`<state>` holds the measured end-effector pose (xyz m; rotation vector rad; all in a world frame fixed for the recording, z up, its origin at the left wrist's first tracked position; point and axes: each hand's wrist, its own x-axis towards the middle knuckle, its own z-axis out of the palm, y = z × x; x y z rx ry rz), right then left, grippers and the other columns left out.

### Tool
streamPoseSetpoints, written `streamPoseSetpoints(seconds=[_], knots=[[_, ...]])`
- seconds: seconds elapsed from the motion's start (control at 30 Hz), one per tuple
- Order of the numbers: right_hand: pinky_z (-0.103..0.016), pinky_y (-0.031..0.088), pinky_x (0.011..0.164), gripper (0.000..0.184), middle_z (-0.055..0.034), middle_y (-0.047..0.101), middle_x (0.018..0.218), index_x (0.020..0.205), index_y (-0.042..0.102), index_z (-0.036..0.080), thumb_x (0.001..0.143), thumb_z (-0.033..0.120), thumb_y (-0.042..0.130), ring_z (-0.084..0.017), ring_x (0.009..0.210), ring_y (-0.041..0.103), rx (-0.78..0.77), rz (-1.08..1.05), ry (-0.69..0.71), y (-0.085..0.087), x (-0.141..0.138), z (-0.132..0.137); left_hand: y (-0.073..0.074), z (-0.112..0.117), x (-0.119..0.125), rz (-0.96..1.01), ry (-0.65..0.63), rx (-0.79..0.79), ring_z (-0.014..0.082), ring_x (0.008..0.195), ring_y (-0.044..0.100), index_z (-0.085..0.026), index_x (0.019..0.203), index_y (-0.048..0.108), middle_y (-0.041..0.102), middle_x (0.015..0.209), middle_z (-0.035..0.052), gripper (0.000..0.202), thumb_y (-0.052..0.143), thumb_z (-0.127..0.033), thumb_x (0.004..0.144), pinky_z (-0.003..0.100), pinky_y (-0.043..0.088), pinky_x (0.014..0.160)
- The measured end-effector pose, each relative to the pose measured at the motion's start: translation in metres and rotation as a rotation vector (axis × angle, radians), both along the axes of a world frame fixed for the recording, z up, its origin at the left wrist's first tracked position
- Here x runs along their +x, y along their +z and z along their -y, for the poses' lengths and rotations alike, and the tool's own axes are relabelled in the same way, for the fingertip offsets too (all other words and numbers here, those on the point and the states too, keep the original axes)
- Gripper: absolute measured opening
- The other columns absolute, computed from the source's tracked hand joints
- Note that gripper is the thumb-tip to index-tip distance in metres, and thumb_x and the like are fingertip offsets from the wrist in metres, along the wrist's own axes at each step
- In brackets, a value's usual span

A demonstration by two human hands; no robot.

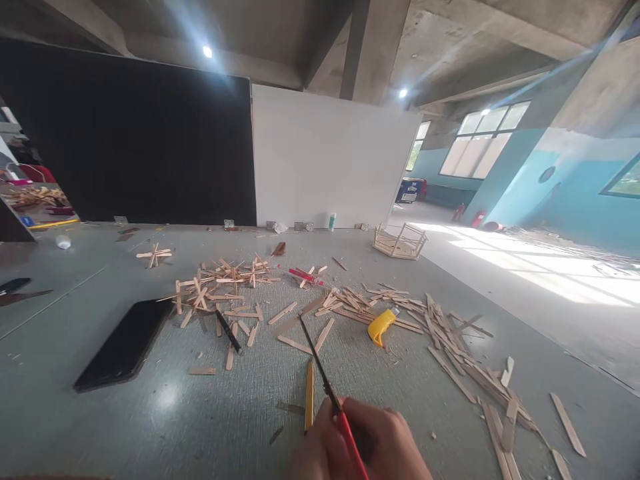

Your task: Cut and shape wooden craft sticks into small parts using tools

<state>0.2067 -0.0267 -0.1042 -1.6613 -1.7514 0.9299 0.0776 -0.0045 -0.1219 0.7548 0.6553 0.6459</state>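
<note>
My right hand (380,437) is at the bottom centre, its fingers closed round the red handle of a pair of scissors (316,353). The dark, narrow blades are seen edge-on, pointing up and away over the table. Left of them, a yellow stick (309,395) runs down to the edge of my hand; whether it is gripped or lies behind, I cannot tell. Beyond the scissors' tip lie loose craft sticks (325,335). A yellow glue-gun-shaped cutter (381,327) rests to the right of the blades. My left hand is not seen.
On the grey table (225,420) lie a black tablet-like slab (125,343), a black pen (229,331) and a pile of craft sticks (235,275). More sticks (465,360) spread right. A stick-built frame (400,242) stands near the far edge, by a white panel (335,153).
</note>
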Motion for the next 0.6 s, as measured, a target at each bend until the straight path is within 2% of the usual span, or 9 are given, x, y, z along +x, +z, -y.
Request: streamPoseSetpoints(seconds=[0.07,0.13,0.23,0.3,0.4,0.5,0.6], knots=[[-0.026,0.026,0.054,0.022,0.0047,0.042,0.062,0.066,0.055,0.02,0.082,0.035,0.057,-0.013,0.062,0.034,-0.034,0.039,0.062,0.008,-0.001,-0.002,-0.002,0.001,-0.001,0.032,0.019,-0.035,0.0352,0.112,0.069,-0.019,0.089,0.072,0.072,0.091,0.0089,0.055,0.074,-0.073,0.08,0.045,0.053,0.097],[-0.026,0.036,0.058,0.02,0.0009,0.058,0.068,0.074,0.066,0.02,0.083,0.035,0.058,-0.014,0.063,0.048,-0.04,0.022,0.116,0.022,0.002,-0.001,-0.006,-0.001,-0.007,0.048,0.048,-0.075,0.0356,0.112,0.07,-0.018,0.09,0.072,0.073,0.094,0.009,0.052,0.08,-0.067,0.075,0.045,0.053,0.097],[-0.03,0.052,0.08,0.034,-0.0076,0.076,0.097,0.103,0.076,0.023,0.096,0.044,0.05,-0.023,0.087,0.069,0.046,-0.06,0.033,0.044,0.008,0.006,-0.012,-0.004,-0.016,0.054,0.121,-0.114,0.0349,0.116,0.068,-0.024,0.1,0.073,0.075,0.101,0.006,0.054,0.096,-0.049,0.058,0.043,0.053,0.096],[-0.034,0.056,0.088,0.045,-0.0111,0.076,0.114,0.121,0.073,0.025,0.099,0.054,0.047,-0.027,0.103,0.071,0.055,-0.133,-0.014,0.051,0.008,0.01,-0.013,-0.005,-0.019,0.07,0.146,-0.155,0.0334,0.114,0.069,-0.026,0.102,0.074,0.076,0.101,0.0044,0.059,0.099,-0.045,0.052,0.04,0.053,0.094],[-0.032,0.062,0.081,0.062,-0.0169,0.069,0.13,0.134,0.066,0.02,0.088,0.061,0.06,-0.029,0.111,0.07,-0.055,-0.213,0.074,0.042,0.001,0.012,-0.009,-0.005,-0.017,0.12,0.103,-0.279,0.0335,0.099,0.075,-0.02,0.092,0.073,0.077,0.091,0.0065,0.06,0.092,-0.064,0.055,0.04,0.055,0.089],[-0.031,0.061,0.086,0.059,-0.0185,0.065,0.134,0.139,0.063,0.019,0.085,0.042,0.065,-0.03,0.123,0.066,-0.111,-0.194,0.14,0.021,-0.006,0.01,0.001,-0.005,-0.015,0.157,0.052,-0.343,0.0339,0.092,0.076,-0.018,0.088,0.071,0.076,0.081,0.0072,0.066,0.087,-0.073,0.056,0.041,0.055,0.087],[-0.03,0.058,0.089,0.053,-0.017,0.066,0.134,0.138,0.064,0.022,0.086,0.024,0.062,-0.028,0.126,0.065,-0.098,-0.126,0.125,0.006,-0.01,0.009,0.009,-0.005,-0.014,0.119,0.031,-0.297,0.0347,0.093,0.076,-0.02,0.087,0.067,0.075,0.083,0.0074,0.066,0.086,-0.075,0.056,0.043,0.054,0.091]])
